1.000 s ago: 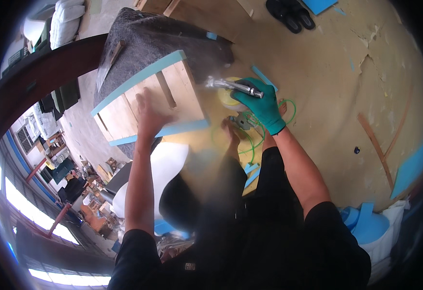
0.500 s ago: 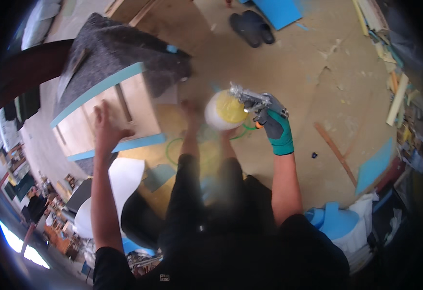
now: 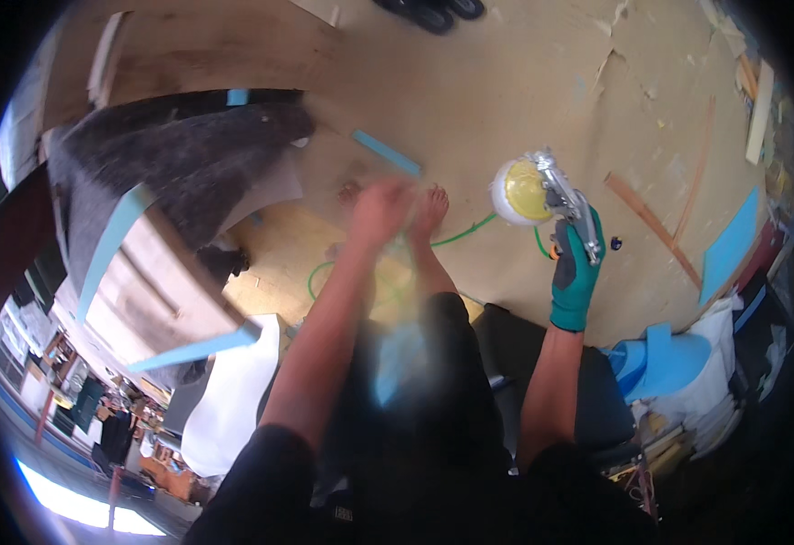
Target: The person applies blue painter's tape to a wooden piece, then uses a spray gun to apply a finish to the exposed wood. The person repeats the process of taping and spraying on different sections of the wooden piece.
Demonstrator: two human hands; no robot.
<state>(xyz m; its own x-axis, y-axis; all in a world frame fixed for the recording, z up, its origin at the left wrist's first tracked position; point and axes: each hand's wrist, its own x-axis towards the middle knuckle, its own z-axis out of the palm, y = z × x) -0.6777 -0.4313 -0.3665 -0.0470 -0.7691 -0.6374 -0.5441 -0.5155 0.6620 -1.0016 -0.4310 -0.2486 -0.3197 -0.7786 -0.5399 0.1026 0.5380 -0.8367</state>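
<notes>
My right hand (image 3: 576, 272), in a teal glove, grips a metal spray gun (image 3: 567, 204) with a yellow-and-white cup (image 3: 519, 192), held out over the floor. A green hose (image 3: 456, 238) curls from it across the floor near my bare foot (image 3: 429, 216). My left hand (image 3: 379, 211) is bare, blurred and free in the air, holding nothing, its fingers apart. To its left stands a wooden box-like piece (image 3: 156, 291) edged with blue tape strips and draped with dark grey fabric (image 3: 174, 163).
A brown board floor (image 3: 524, 82) carries scraps: a blue tape strip (image 3: 388, 153), wooden slats (image 3: 651, 227) and a blue sheet (image 3: 731, 245). Dark shoes (image 3: 429, 11) lie at the top. A blue and white bundle (image 3: 669, 363) sits at right, white sheet (image 3: 233, 400) at lower left.
My left hand has come off the wooden piece and swung right toward the middle. My right hand has carried the spray gun further right and away from the piece.
</notes>
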